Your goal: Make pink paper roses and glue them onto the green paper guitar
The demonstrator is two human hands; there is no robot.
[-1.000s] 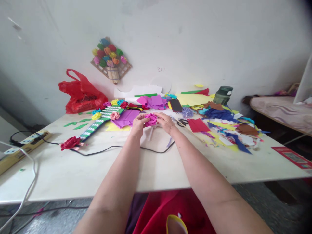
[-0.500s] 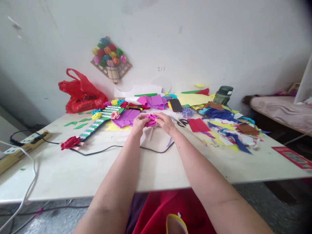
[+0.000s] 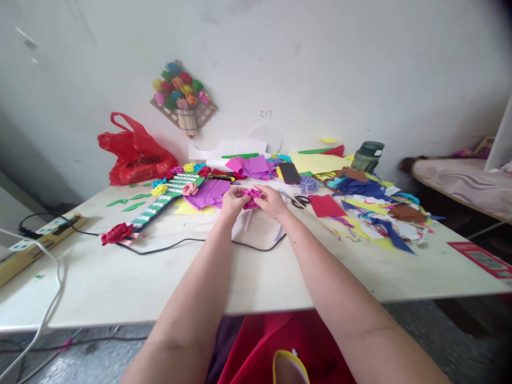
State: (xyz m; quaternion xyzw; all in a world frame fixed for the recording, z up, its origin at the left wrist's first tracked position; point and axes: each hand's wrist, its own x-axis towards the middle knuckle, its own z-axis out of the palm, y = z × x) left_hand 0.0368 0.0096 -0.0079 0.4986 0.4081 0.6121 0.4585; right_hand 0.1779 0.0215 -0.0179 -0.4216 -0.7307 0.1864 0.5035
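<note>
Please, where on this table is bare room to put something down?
Front left of the table, between the white cable, black cable and left forearm; front right, between the right forearm, paper scraps and red card. It is crowded at the far side: red bag, paper flowers, purple sheets, phone.

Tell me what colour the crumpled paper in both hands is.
The crumpled paper is magenta, clearest in the head view.

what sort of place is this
Probably a small papercraft workspace: coloured paper scraps are strewn over the table, a bouquet of artificial tulips hangs on the wall, and the left hand and right hand hold crumpled magenta paper.
</note>
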